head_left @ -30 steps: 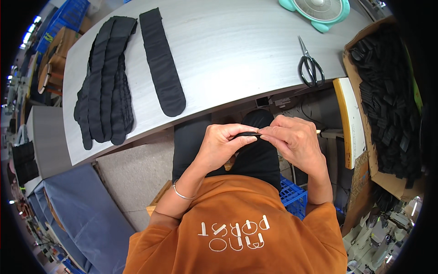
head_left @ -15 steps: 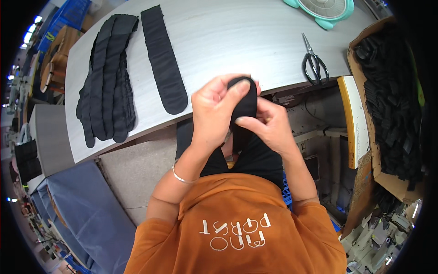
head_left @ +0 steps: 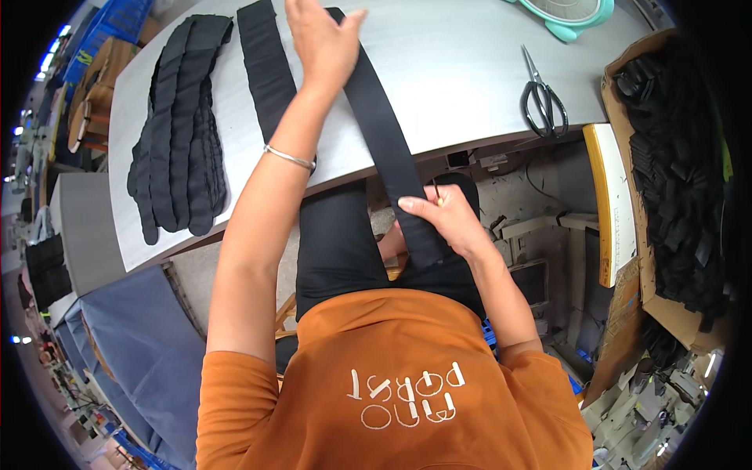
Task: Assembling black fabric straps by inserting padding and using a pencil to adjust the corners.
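A long black fabric strip (head_left: 381, 125) stretches from the far part of the grey table (head_left: 462, 70) down over its near edge to my lap. My left hand (head_left: 321, 35) grips the strip's far end up on the table. My right hand (head_left: 442, 219) pinches the near end below the table edge. A single flat black strip (head_left: 266, 66) lies just left of my left forearm. Further left sits a pile of several black strips (head_left: 176, 133).
Black-handled scissors (head_left: 542, 98) lie on the table's right side, with a teal object (head_left: 568, 16) at the far edge. A cardboard box (head_left: 670, 157) full of black pieces stands at the right. A blue-grey covered surface (head_left: 129, 345) is at lower left.
Earlier both hands held a bunched black piece close to my chest. It is now drawn out long, my left hand having reached far onto the table while my right stayed near my lap.
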Tool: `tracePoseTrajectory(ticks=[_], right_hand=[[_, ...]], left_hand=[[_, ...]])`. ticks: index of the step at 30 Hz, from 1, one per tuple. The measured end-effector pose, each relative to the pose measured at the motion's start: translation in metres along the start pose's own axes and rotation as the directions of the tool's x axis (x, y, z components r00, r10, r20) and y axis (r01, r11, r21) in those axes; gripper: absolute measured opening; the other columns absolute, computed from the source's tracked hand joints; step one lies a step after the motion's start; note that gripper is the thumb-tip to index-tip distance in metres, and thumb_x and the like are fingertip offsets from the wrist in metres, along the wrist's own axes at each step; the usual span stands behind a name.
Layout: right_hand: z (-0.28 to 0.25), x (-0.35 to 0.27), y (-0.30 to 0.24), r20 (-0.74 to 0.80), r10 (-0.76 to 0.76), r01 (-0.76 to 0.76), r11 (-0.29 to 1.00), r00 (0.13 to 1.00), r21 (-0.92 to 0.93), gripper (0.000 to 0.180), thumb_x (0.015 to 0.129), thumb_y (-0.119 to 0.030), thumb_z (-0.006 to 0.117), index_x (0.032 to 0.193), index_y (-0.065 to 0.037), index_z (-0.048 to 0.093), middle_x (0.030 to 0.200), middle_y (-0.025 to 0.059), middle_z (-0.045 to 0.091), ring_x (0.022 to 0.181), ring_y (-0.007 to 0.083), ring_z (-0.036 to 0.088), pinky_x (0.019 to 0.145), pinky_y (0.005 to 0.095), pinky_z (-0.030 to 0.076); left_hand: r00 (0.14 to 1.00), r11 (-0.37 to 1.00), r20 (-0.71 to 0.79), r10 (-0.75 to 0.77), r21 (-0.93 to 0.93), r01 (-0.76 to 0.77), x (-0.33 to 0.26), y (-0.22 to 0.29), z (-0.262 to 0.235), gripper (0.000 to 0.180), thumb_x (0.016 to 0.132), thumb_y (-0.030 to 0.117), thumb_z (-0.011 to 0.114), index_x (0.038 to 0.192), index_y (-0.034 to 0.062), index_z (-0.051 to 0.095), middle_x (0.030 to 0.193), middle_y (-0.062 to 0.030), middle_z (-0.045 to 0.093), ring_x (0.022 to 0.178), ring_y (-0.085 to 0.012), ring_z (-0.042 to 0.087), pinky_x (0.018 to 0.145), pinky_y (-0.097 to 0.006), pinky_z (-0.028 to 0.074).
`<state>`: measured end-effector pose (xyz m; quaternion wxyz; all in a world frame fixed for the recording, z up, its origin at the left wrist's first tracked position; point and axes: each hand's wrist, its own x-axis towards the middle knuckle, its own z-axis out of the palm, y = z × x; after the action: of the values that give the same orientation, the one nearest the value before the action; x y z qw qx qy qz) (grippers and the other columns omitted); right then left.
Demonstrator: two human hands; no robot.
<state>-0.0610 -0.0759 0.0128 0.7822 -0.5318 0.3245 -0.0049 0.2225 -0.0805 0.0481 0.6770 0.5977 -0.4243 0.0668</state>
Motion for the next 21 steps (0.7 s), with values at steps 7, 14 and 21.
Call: tracePoseTrajectory(ticks=[7, 14, 21], right_hand=[[0.008, 0.022, -0.016, -0.009, 0.060, -0.059, 0.993, 0.998, 0.099, 0.019, 0.091, -0.016, 0.070, 0.092, 0.003, 0.070, 0.080, 0.0092, 0.071, 0.067, 0.0117, 0.067, 0.060, 0.0271, 0.055], [0.015, -0.030, 0.022, -0.043, 0.038, -0.032, 0.992, 0.998, 0.125, 0.021, 0.093, -0.019, 0.068, 0.082, 0.000, 0.066, 0.071, 0.0080, 0.070, 0.054, 0.0132, 0.065, 0.047, 0.0215, 0.044], [0.005, -0.045, 0.027, -0.039, 0.011, -0.010, 0.999, 0.999, 0.039, 0.029, 0.096, -0.023, 0.064, 0.083, 0.003, 0.067, 0.068, 0.0105, 0.067, 0.052, 0.0128, 0.061, 0.050, 0.0231, 0.046]], left_hand=[[0.895, 0.559, 0.423, -0.140, 0.780, -0.282, -0.059, -0.037, 0.041, 0.084, 0.094, 0.059, 0.052, 0.143, -0.0083, 0.041, 0.153, -0.0308, 0.032, 0.147, -0.0394, 0.024, 0.119, -0.051, 0.016], [0.898, 0.568, 0.418, -0.140, 0.777, -0.272, -0.059, -0.042, 0.039, 0.082, 0.096, 0.059, 0.046, 0.144, -0.0071, 0.041, 0.153, -0.0276, 0.034, 0.148, -0.0374, 0.022, 0.121, -0.050, 0.013], [0.908, 0.623, 0.391, -0.151, 0.751, -0.219, -0.053, -0.034, 0.038, 0.078, 0.097, 0.056, 0.049, 0.144, -0.0062, 0.042, 0.153, -0.0285, 0.035, 0.148, -0.0378, 0.023, 0.120, -0.050, 0.013]])
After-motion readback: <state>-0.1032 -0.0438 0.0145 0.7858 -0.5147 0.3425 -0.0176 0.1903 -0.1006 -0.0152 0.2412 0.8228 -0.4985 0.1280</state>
